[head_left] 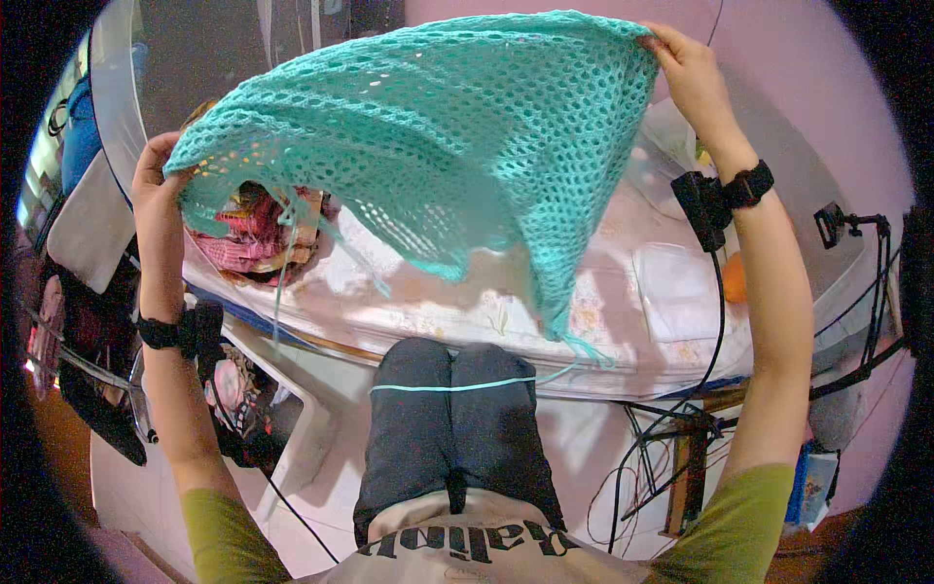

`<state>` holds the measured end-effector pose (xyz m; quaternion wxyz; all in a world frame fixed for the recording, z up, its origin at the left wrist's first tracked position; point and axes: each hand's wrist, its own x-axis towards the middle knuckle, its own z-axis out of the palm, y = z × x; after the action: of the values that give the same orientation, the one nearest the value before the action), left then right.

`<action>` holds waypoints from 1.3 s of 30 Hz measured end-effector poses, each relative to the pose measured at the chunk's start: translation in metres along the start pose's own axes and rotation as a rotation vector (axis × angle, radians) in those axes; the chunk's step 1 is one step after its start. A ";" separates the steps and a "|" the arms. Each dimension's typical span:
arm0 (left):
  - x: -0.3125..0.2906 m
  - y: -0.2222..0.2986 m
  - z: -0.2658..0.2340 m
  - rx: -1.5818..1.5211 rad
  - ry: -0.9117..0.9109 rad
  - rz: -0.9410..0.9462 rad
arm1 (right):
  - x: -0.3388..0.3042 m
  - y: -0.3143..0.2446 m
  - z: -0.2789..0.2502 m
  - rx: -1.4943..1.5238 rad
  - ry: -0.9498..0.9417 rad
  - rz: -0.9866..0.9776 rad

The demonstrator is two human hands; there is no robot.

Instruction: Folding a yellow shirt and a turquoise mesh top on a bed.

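Observation:
A turquoise crocheted shawl with an open mesh hangs stretched between my two raised hands. My left hand pinches its edge at the left, lower than the other side. At the upper right, my right hand grips the opposite corner between thumb and fingers. The lower edge droops in folds over the table, and one tip dangles near the front edge. From that tip a loose yarn strand runs across my thighs. More turquoise strands hang below the left part of the shawl.
A table with a pale flowered cloth stands before my lap. A pink and red patterned bundle lies on its left, a white flat packet and an orange item on its right. A black cable hangs from my right wrist device.

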<state>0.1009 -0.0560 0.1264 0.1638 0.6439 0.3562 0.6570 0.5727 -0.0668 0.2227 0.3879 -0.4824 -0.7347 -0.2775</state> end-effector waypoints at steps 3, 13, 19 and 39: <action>-0.013 -0.006 0.001 0.049 0.010 -0.021 | -0.017 0.004 0.005 -0.059 -0.080 0.028; -0.031 -0.031 0.003 0.160 -0.168 -0.109 | -0.057 0.022 0.021 -0.049 -0.210 0.138; -0.031 -0.031 0.015 0.146 -0.305 -0.173 | -0.068 0.049 0.020 -0.102 -0.324 0.231; -0.145 -0.087 -0.007 0.195 -1.040 -0.555 | -0.320 -0.072 -0.009 0.902 -1.253 0.820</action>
<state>0.0902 -0.0957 -0.0378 0.4224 0.7760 0.4429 0.1523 0.5840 -0.2595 -0.0431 0.1357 -0.5729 -0.6210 0.5174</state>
